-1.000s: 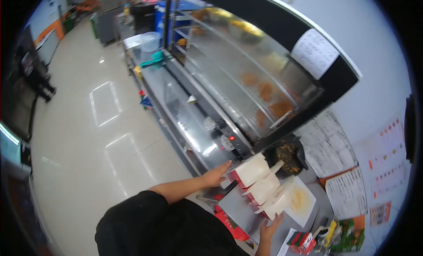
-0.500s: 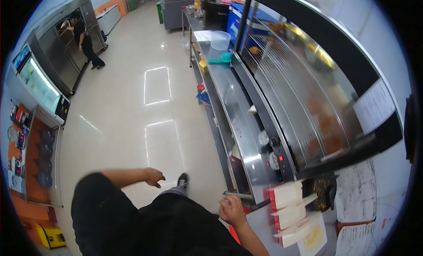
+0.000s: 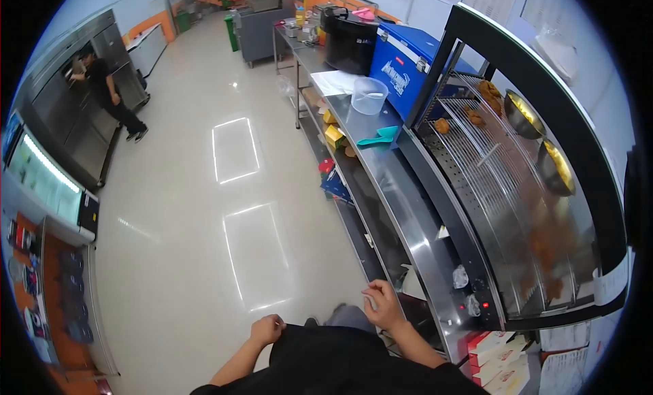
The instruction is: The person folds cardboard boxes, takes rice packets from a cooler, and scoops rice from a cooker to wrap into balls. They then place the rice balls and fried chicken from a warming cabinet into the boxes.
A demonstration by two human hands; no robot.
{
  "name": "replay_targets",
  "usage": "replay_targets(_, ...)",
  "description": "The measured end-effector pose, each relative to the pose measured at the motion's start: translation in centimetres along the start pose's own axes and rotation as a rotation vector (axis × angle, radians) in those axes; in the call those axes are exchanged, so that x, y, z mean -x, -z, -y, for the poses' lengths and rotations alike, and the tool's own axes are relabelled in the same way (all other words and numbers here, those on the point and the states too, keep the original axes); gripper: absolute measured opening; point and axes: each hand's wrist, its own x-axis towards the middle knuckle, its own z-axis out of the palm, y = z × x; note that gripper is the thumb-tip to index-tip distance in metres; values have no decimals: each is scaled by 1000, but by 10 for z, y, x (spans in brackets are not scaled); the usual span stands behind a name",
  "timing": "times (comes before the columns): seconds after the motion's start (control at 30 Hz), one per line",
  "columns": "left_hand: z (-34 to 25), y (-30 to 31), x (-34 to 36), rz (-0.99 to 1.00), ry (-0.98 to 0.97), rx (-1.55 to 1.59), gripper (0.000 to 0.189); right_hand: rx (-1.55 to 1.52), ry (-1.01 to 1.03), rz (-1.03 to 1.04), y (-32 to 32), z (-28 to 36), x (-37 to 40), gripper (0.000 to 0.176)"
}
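Note:
My left hand [image 3: 267,328] is at my waist beside my black shirt [image 3: 326,351], its fingers curled in with nothing visible in them. In front of the counter's edge, my right hand [image 3: 385,305] is loosely bent, with thumb and fingers apart and nothing held. Nearest to it is the steel counter [image 3: 408,221]. On the counter stands a glass food warmer [image 3: 490,184] holding fried pieces [image 3: 488,95] and a metal bowl [image 3: 522,114]. Red and white cardboard boxes [image 3: 496,361] lie at the lower right.
Farther along the counter are a teal scoop [image 3: 379,136], a clear tub [image 3: 369,95], a blue cooler [image 3: 403,67] and a black pot [image 3: 348,41]. A person [image 3: 105,92] stands at the steel fridge [image 3: 75,126] on the left. Tiled floor [image 3: 183,191] runs between.
My view has moved forward and shifted, bringing the warmer and cooler more fully into sight. My left hand has come in to my waist and its fingers have curled. The person stays by the fridge.

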Motion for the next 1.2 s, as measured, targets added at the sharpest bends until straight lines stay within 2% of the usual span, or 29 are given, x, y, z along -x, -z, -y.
replay_targets(0.03, 22, -12, -26, -187, -82, -27, 16, -20, -28, -9, -6, -10, -21, 23)
replay_targets(0.1, 36, -15, -69, 39, 51, 15, 15, 17, -30, -39, -13, -38, -68, 22)
replay_targets(0.13, 60, -29, -103, 242, -56, 144, 13, 35, -39, -55, -15, -53, -93, 21)
replay_targets(0.17, 61, -32, -123, 334, 73, 316, 18, 49, -46, -78, -19, -69, -120, 21)
replay_targets(0.2, 65, -32, -139, 252, 33, 396, 25, 59, -55, -102, -23, -86, -147, 21)
replay_targets(0.23, 67, -18, -159, 318, 49, 568, 40, 42, -61, -153, -28, -108, -177, 22)
replay_targets(0.33, 65, 50, -220, 179, 48, 593, 56, 126, -40, -252, -26, -158, -287, 24)
replay_targets(0.37, 67, 79, -248, 174, 62, 440, 66, 160, -28, -273, -22, -179, -328, 26)
replay_targets(0.47, 14, 208, -302, 11, 77, 406, 68, 316, -29, -460, 6, -217, -459, 33)
replay_targets(0.57, -25, 306, -390, -179, -147, 464, 59, 536, -24, -722, 58, -244, -580, 40)
replay_targets(0.63, -81, 367, -434, -278, -282, 631, 53, 738, -114, -826, 91, -259, -637, 46)
replay_targets(0.73, -179, 448, -482, -230, -387, 878, 51, 1060, -309, -932, 130, -269, -682, 50)
replay_targets(0.83, -246, 516, -566, -192, -568, 769, 47, 1267, -547, -913, 147, -291, -696, 52)
replay_targets(0.87, -283, 546, -586, -197, -648, 651, 43, 1276, -533, -919, 147, -296, -695, 53)
replay_targets(0.97, -406, 636, -647, -231, -949, 401, 42, 1296, -462, -925, 151, -300, -692, 52)
replay_targets(1.07, -556, 715, -666, -252, -1418, 208, 40, 1373, -365, -982, 164, -294, -702, 49)
replay_targets(1.13, -659, 750, -667, -291, -1808, -51, 48, 1517, -344, -1035, 179, -289, -711, 45)
replay_targets(1.2, -752, 755, -661, -274, -2032, -255, 61, 1543, -320, -1112, 200, -282, -731, 39)
